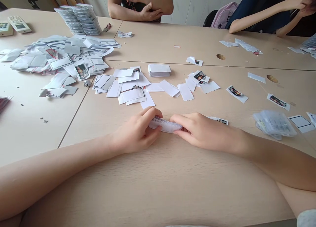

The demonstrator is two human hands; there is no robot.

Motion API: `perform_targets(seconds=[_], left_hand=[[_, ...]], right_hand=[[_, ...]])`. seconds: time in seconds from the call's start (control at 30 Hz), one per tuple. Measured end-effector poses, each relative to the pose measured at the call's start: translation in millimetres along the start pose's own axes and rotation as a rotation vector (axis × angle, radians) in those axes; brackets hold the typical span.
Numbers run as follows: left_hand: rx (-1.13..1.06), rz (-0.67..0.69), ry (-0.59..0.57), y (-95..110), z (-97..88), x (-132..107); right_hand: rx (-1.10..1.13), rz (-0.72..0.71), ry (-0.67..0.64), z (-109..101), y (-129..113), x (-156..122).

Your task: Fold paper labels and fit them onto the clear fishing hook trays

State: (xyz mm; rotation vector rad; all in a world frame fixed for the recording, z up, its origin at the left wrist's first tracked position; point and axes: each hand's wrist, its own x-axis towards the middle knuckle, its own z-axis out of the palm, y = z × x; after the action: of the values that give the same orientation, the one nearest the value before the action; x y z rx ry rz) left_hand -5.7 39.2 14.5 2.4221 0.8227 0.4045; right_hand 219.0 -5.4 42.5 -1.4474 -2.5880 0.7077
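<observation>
A small stack of white cards [165,124] lies on the table's pale wood top [158,174], near the middle. My left hand [138,131] grips its left end, fingers curled over the top and thumb below. My right hand [197,129] pinches its right end. Both forearms rest on the table. Just beyond the stack, loose white cards [133,85] lie scattered, some showing printed pictures, and a neat small pile of cards [159,70] stands behind them.
A big heap of cards [59,57] covers the left, with tall stacks of clear packets [80,19] behind it. Clear sleeves [274,123] lie at right. Remote controls [18,23] sit far left. One person [140,4] sits opposite, another person's arm [261,17] rests far right.
</observation>
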Motion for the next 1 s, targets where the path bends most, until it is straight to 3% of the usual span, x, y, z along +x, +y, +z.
perform_targets(seconds=[0.2,0.33,0.7,1.0], left_hand=[[0.09,0.057,0.047,1.9,-1.7,2.7],[0.13,0.097,0.078,2.1,-1.6,4.5],[0.108,0.097,0.068,1.2,-1.5,4.5],[0.099,0.073,0.021,0.6,-0.7,3.4]], right_hand=[[-0.421,-0.165,0.066,2.0,-2.6,-1.8],[-0.567,-0.244,0.166,1.2,-3.0,-3.2],[-0.422,-0.305,0.226,4.7,-0.2,3.1],[-0.283,-0.033,0.041,2.1,-5.8,1.1]])
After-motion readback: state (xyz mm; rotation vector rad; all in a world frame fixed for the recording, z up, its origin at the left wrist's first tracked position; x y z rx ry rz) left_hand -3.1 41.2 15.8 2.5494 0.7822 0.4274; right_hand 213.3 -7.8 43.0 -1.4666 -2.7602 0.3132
